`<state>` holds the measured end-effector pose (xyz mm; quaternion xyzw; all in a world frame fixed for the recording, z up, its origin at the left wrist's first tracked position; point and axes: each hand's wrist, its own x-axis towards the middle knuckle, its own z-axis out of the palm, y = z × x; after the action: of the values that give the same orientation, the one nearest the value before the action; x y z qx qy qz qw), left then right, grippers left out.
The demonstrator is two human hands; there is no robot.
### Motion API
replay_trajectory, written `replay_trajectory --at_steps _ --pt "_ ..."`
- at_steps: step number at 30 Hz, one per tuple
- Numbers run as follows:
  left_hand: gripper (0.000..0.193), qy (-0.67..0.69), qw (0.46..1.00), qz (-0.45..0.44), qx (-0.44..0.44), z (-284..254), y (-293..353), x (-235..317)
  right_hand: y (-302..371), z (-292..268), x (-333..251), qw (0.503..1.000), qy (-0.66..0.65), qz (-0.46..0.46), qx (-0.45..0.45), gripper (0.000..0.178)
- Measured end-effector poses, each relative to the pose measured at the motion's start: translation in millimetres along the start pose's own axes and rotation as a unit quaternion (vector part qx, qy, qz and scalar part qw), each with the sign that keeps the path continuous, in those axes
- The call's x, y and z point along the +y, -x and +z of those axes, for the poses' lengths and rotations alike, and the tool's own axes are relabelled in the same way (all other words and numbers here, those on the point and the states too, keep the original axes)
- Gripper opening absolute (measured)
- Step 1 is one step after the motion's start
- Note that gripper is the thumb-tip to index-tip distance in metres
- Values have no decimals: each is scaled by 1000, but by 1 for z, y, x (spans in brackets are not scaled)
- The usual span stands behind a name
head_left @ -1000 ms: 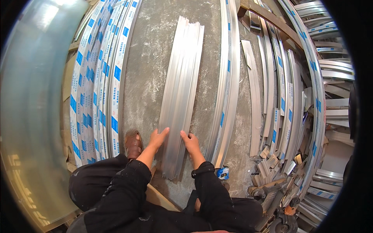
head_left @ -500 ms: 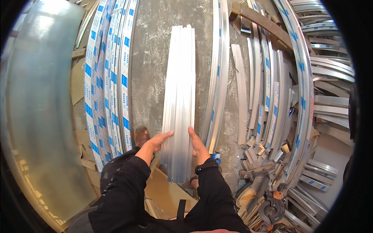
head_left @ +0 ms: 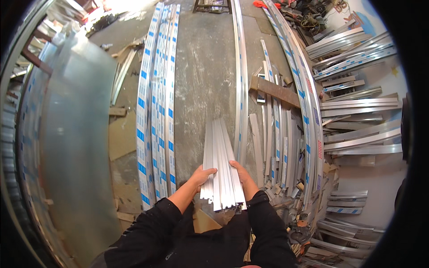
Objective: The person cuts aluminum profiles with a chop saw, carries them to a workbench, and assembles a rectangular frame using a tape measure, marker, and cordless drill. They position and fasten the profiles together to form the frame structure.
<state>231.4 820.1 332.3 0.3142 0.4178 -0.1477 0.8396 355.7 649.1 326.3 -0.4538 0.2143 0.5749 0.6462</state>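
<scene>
A bundle of silver aluminium profiles (head_left: 222,156) is held between my two hands in front of me. My left hand (head_left: 201,177) grips its left side, thumb lying over the top strips. On the opposite side my right hand (head_left: 240,173) is closed round the edge, its thumb also on top. Near me the strips' ends are uneven and slightly spread; the far ends point away, over the concrete floor. The fingers under the bundle are hidden.
Long film-wrapped profiles (head_left: 156,111) lie to the left, beside a big translucent sheet (head_left: 78,134). Rightward are another long profile (head_left: 240,67), a brown beam (head_left: 278,92), loose offcuts (head_left: 268,134) and stacked profiles (head_left: 362,103) along the wall. A saw (head_left: 300,234) stands low right.
The view has tilted up, showing more of the far floor. The bundle now looks shorter, its near ends fanned and uneven. Both hands still hold its sides.
</scene>
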Motion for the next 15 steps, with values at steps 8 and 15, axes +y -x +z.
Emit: replay_trajectory --at_steps 8,15 --pt "47 -54 988 -140 36 4 -8 121 -45 52 -56 996 -58 50 -34 67" --pt "46 -66 970 -222 70 42 -78 225 -111 81 -163 993 -60 90 39 63"
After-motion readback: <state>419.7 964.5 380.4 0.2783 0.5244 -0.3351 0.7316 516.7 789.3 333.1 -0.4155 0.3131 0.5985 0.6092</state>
